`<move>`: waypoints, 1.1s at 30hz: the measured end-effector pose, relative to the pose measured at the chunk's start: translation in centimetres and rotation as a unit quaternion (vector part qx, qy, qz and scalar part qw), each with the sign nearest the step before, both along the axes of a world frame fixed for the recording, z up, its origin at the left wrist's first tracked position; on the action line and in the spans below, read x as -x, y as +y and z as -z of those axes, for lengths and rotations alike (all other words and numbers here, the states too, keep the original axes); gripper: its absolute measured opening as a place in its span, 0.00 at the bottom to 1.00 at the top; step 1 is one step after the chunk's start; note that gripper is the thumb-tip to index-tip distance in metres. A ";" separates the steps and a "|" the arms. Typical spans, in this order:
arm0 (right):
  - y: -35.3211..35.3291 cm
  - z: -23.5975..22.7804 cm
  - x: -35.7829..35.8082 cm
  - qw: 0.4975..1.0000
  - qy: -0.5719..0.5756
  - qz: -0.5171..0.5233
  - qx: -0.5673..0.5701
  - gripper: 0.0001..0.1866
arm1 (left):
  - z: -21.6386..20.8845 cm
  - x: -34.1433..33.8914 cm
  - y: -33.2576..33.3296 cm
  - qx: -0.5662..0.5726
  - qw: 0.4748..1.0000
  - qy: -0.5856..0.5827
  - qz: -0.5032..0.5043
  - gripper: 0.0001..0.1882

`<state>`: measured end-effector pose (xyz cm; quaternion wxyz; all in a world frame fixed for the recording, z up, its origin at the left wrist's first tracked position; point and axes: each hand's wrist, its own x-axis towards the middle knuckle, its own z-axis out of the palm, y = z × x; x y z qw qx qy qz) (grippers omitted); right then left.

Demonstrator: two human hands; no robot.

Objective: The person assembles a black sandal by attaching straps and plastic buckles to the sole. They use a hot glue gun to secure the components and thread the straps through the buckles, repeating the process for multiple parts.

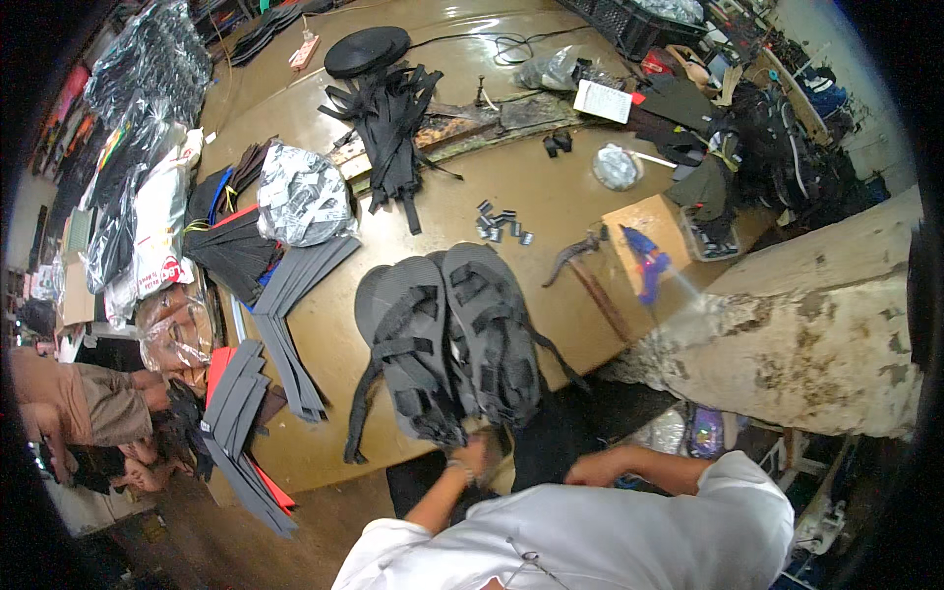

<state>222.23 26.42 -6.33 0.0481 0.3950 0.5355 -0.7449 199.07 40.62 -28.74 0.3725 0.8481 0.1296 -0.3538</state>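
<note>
Black strap sandals (492, 324) lie side by side on the brown table (324, 447), with more grey-black soles partly hidden beneath them. Loose strap ends hang out on both sides. My left hand (477, 454) is at the near end of the sandals, by the table's front edge; its fingers are largely hidden. Lower and to the right, my right hand (590, 468) is beside my dark trousers, apart from the sandals. How its fingers lie does not show clearly.
A hammer (595, 290) and small dark buckles (503, 224) lie beyond the sandals. Grey strips (285, 334) and a plastic bag (303, 195) stand left, black straps (393, 138) at the back. A pale worn post (787, 315) rises right; another person (108, 403) sits at left.
</note>
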 end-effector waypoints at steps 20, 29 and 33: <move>31.0 -2.3 -56.6 0.561 -0.613 0.424 -0.361 0.21 | 10.1 5.8 2.7 -0.053 0.951 0.041 -0.303 0.25; 32.4 0.1 -54.4 0.468 -0.766 0.300 -0.323 0.35 | 7.6 9.1 4.8 -0.053 0.917 -0.066 -0.391 0.24; 33.1 -0.2 -52.8 0.451 -0.775 0.272 -0.350 0.35 | 5.8 10.3 5.0 -0.055 0.889 -0.114 -0.440 0.23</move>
